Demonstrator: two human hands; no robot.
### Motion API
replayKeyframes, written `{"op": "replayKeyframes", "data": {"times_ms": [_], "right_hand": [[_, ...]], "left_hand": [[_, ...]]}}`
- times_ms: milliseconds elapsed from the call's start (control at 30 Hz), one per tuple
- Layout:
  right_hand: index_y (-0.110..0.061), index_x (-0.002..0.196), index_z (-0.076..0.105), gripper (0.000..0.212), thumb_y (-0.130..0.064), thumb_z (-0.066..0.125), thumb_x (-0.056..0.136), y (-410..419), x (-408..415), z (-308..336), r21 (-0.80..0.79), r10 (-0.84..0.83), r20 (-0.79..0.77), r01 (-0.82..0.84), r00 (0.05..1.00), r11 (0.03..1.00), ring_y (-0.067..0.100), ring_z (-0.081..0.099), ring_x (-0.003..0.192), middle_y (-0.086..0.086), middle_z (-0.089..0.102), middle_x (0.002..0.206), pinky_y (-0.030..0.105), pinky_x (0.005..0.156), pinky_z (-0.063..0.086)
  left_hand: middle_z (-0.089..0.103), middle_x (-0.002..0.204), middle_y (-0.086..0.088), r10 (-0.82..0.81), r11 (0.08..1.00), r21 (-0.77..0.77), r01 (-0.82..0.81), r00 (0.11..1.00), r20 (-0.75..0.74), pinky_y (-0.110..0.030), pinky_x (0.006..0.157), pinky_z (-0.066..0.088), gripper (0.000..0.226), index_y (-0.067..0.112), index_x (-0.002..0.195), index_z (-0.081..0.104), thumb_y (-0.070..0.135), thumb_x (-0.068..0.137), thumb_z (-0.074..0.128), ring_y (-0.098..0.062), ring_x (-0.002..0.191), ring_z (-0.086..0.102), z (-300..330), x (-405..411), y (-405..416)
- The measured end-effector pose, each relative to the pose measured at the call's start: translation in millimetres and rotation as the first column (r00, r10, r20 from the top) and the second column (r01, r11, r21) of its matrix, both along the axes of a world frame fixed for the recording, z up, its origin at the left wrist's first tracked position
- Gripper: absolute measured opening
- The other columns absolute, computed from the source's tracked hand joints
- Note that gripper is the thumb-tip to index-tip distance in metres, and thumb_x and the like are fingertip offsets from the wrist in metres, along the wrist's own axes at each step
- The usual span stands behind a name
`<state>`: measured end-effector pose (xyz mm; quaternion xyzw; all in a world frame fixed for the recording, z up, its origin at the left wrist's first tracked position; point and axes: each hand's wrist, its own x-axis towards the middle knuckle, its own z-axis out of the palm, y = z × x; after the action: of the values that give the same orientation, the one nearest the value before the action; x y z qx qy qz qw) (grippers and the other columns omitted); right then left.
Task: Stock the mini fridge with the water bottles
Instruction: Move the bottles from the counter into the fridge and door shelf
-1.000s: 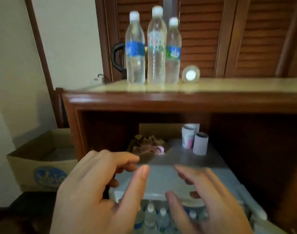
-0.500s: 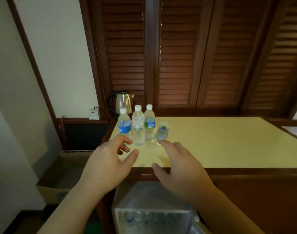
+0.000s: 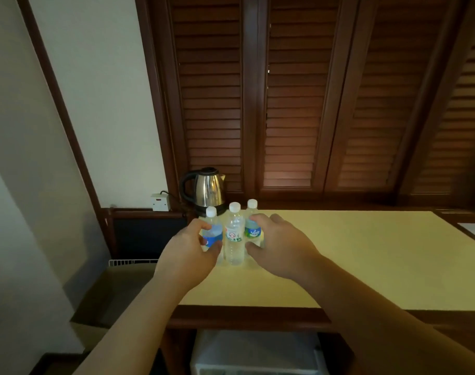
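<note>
Three clear plastic water bottles with white caps are stood upright in a close row near the back left corner of the yellow surface (image 3: 339,255). The left bottle (image 3: 213,234) carries a blue label, the middle bottle (image 3: 234,239) a white label with red and green print, and the right bottle (image 3: 252,226) a green and blue label. The left bottle is gripped by the curled fingers of the left hand (image 3: 189,253). The right bottle is enclosed by the curled fingers of the right hand (image 3: 281,246). The top of the mini fridge (image 3: 255,350) is seen below the surface's front edge. A steel kettle (image 3: 203,188) is placed behind the bottles.
</note>
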<state>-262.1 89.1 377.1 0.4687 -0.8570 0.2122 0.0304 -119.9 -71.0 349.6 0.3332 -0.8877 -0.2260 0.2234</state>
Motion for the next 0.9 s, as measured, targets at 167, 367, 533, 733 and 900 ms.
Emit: {"op": "replayKeyframes", "data": {"times_ms": [167, 367, 533, 733, 900], "right_hand": [[-0.037, 0.152, 0.031, 0.067, -0.045, 0.060, 0.092, -80, -31, 7, 0.045, -0.001, 0.007, 0.001, 1.000, 0.999, 0.024, 0.058, 0.115, 0.001, 0.045, 0.141, 0.033, 0.082, 0.049], [-0.032, 0.153, 0.033, 0.066, -0.040, 0.057, 0.093, -147, -65, 1, 0.122, -0.072, 0.046, 0.066, 0.996, 0.990, 0.027, 0.058, 0.115, 0.005, 0.045, 0.138, 0.037, 0.088, 0.052], [-0.027, 0.135, 0.052, 0.042, -0.038, 0.058, 0.094, -163, -75, -16, 0.097, -0.146, 0.060, 0.140, 0.987, 0.985, 0.023, 0.059, 0.099, 0.003, 0.047, 0.120, 0.034, 0.081, 0.050], [-0.024, 0.119, 0.057, 0.032, -0.036, 0.069, 0.092, -150, -71, -28, 0.004, -0.120, 0.123, 0.120, 0.985, 0.993, 0.016, 0.056, 0.094, 0.000, 0.053, 0.114, 0.028, 0.079, 0.047], [-0.027, 0.120, 0.057, 0.032, -0.038, 0.069, 0.092, -105, -45, -33, -0.094, -0.138, 0.169, 0.156, 0.976, 0.983, 0.014, 0.058, 0.093, -0.006, 0.054, 0.108, 0.026, 0.077, 0.051]], "left_hand": [[0.051, 0.136, -0.002, -0.084, 0.994, -0.066, 0.091, 0.992, 0.092, -0.041, 0.097, 0.054, 0.065, 0.043, 0.146, 0.029, 0.058, 0.091, 0.060, -0.022, 0.117, 0.056, -6, -43, -69], [0.043, 0.150, -0.003, -0.113, 0.950, -0.252, 0.186, 0.954, 0.279, -0.043, 0.103, 0.047, 0.063, 0.042, 0.155, 0.022, 0.067, 0.098, 0.036, -0.030, 0.137, 0.041, -11, -86, -124], [0.048, 0.139, -0.001, -0.190, 0.932, -0.247, 0.267, 0.937, 0.294, -0.038, 0.099, 0.049, 0.052, 0.039, 0.143, 0.040, 0.062, 0.097, 0.044, -0.025, 0.125, 0.051, -26, -104, -143], [0.054, 0.118, 0.002, -0.269, 0.919, -0.235, 0.316, 0.940, 0.212, -0.033, 0.086, 0.055, 0.033, 0.026, 0.125, 0.052, 0.046, 0.099, 0.054, -0.015, 0.099, 0.059, -22, -97, -136], [0.053, 0.117, 0.005, -0.309, 0.923, -0.199, 0.329, 0.943, 0.125, -0.030, 0.085, 0.054, 0.030, 0.027, 0.123, 0.053, 0.044, 0.098, 0.057, -0.012, 0.098, 0.058, -18, -59, -105]]}}
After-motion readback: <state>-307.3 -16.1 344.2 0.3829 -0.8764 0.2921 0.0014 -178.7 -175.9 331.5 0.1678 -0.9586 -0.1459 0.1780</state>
